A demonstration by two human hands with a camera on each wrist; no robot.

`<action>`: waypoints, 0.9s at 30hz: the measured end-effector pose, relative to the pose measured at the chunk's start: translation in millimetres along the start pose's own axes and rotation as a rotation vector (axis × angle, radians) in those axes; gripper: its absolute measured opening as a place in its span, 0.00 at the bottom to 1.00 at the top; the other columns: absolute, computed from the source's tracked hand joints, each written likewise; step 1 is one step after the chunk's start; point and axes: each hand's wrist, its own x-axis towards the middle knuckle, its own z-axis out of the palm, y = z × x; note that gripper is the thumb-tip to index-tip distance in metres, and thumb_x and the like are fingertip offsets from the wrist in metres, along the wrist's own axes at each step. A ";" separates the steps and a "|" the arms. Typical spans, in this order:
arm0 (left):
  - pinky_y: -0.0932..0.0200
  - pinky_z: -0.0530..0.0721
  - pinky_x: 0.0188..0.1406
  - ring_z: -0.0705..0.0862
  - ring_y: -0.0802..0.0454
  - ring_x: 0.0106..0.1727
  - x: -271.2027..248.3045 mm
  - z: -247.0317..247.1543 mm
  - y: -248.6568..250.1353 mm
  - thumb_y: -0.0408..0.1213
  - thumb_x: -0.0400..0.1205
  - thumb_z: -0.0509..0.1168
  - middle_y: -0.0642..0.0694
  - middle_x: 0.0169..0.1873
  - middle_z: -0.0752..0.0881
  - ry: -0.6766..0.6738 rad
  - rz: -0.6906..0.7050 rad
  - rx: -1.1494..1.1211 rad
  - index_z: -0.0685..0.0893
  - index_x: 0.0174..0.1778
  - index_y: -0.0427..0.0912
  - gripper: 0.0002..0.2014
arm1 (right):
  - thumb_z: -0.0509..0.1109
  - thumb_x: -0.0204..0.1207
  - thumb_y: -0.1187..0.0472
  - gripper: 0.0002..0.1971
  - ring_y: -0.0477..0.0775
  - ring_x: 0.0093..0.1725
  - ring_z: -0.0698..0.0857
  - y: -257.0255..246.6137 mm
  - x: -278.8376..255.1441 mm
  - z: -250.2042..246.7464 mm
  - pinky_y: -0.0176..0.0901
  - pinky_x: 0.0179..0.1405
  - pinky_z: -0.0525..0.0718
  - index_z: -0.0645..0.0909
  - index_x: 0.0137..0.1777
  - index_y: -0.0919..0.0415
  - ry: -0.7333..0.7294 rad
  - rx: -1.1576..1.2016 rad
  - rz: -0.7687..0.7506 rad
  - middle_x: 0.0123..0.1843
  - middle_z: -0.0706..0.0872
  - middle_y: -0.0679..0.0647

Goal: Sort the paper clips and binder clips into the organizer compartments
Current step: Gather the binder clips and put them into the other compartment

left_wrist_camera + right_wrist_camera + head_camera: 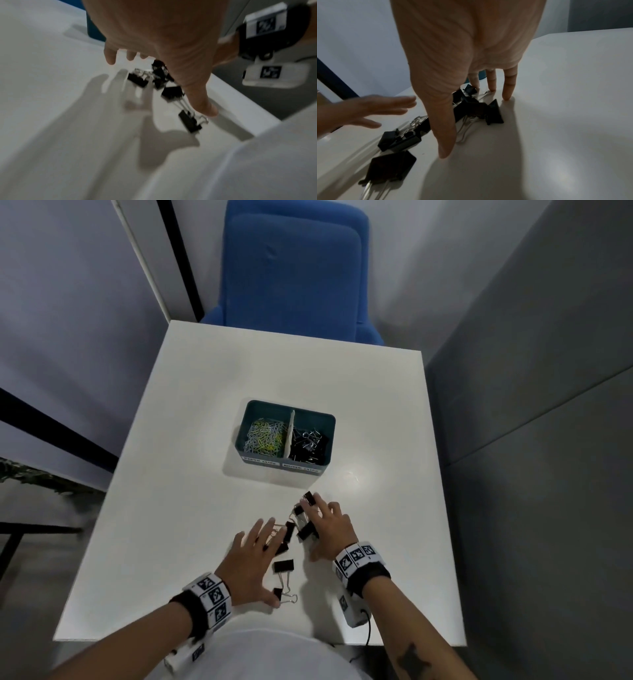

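Binder clips (283, 566) between splayed left hand (251, 563), right hand (330, 529) fingertips down

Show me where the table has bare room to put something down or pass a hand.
Bare patches of the table: left of the organizer to the left edge; right of it to the right edge; the strip between it and the blue chair. Crowded: the near middle, where loose binder clips lie between the left hand and right hand.
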 end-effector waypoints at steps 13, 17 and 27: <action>0.50 0.87 0.33 0.78 0.40 0.60 28.5 -5.5 -0.2 0.49 0.69 0.76 0.44 0.70 0.73 0.108 -0.113 -0.182 0.58 0.78 0.54 0.44 | 0.77 0.66 0.57 0.36 0.60 0.65 0.70 -20.5 -7.9 20.0 0.50 0.40 0.84 0.65 0.72 0.47 0.147 0.218 0.101 0.68 0.67 0.53; 0.52 0.80 0.40 0.73 0.44 0.61 42.1 -16.2 6.4 0.44 0.75 0.70 0.47 0.62 0.70 0.064 -0.177 -0.244 0.68 0.72 0.53 0.29 | 0.78 0.67 0.52 0.28 0.59 0.61 0.74 -18.5 -1.9 18.2 0.52 0.44 0.85 0.71 0.65 0.51 0.176 0.350 0.182 0.63 0.69 0.54; 0.56 0.69 0.32 0.72 0.47 0.34 62.9 -32.2 -7.4 0.40 0.76 0.68 0.49 0.50 0.72 0.013 -0.240 -0.300 0.64 0.51 0.55 0.18 | 0.72 0.72 0.62 0.11 0.60 0.44 0.79 -1.2 4.0 13.1 0.46 0.35 0.73 0.76 0.52 0.62 0.287 0.435 0.198 0.49 0.79 0.57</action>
